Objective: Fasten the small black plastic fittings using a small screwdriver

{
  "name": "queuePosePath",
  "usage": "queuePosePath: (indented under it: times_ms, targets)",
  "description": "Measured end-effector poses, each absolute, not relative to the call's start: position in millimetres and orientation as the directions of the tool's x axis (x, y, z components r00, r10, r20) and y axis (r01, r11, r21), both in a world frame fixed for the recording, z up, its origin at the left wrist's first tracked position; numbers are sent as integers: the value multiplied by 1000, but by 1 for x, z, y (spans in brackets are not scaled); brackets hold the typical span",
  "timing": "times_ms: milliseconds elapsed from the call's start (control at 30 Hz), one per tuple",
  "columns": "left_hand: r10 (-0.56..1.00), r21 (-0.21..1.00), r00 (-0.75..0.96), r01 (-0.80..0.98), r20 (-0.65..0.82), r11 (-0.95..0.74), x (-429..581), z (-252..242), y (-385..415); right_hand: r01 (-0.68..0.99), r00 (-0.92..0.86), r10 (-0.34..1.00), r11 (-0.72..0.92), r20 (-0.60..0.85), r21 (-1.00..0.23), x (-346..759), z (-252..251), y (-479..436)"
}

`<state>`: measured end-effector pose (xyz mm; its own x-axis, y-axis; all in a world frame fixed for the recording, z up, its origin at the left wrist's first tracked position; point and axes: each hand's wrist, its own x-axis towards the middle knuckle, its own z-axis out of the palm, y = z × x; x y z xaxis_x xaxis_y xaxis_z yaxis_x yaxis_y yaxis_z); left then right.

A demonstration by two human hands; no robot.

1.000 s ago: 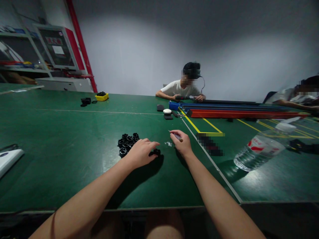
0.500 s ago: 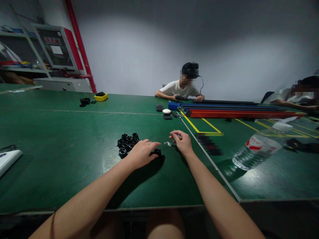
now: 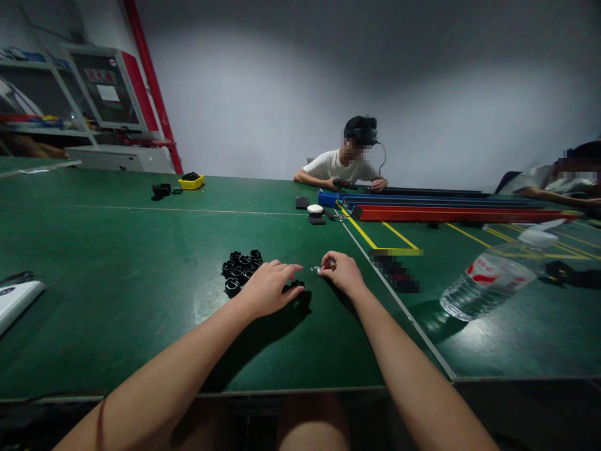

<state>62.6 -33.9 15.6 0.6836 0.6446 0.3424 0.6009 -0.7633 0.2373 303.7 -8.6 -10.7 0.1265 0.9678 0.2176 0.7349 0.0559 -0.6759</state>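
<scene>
My left hand (image 3: 271, 287) rests over the green table with fingers stretched and thumb apart. A small black part (image 3: 297, 284) lies between its thumb and forefinger, partly hidden; whether they touch it I cannot tell. Left of that hand sits a cluster of black ring-shaped parts (image 3: 239, 271). My right hand (image 3: 345, 273) is closed in a pinch around a thin tool with a brownish end (image 3: 332, 264), its kind unclear. Its fingertips are down at a few tiny shiny pieces (image 3: 315, 269) on the table, too small to name.
A water bottle (image 3: 488, 282) stands at right, near a blurred dark object (image 3: 394, 270). Red (image 3: 451, 213) and blue long bars lie farther back, before a seated person (image 3: 342, 166). A yellow bin (image 3: 191, 181) is at far left, a white device (image 3: 21, 304) at the left edge.
My right hand has lowered slightly, its fingertips coming down to the tiny shiny pieces, and the tool in it has tilted. My left hand stays nearly still.
</scene>
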Motion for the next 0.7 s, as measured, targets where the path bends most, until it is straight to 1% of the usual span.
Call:
queuePosePath:
  times_ms: [200, 333, 433, 700]
  targets:
    - [649, 254, 676, 598, 350, -760, 63, 16, -35, 780, 94, 967, 76, 236, -621, 302, -9, -11]
    - [647, 294, 674, 576, 357, -762, 64, 17, -36, 811, 63, 971, 84, 230, -580, 301, -9, -11]
    - [654, 319, 660, 572, 368, -756, 63, 18, -36, 797, 56, 974, 89, 220, -597, 301, -9, -10]
    - [689, 333, 615, 604, 384, -724, 64, 15, -35, 735, 43, 972, 124, 229, -666, 300, -10, -9]
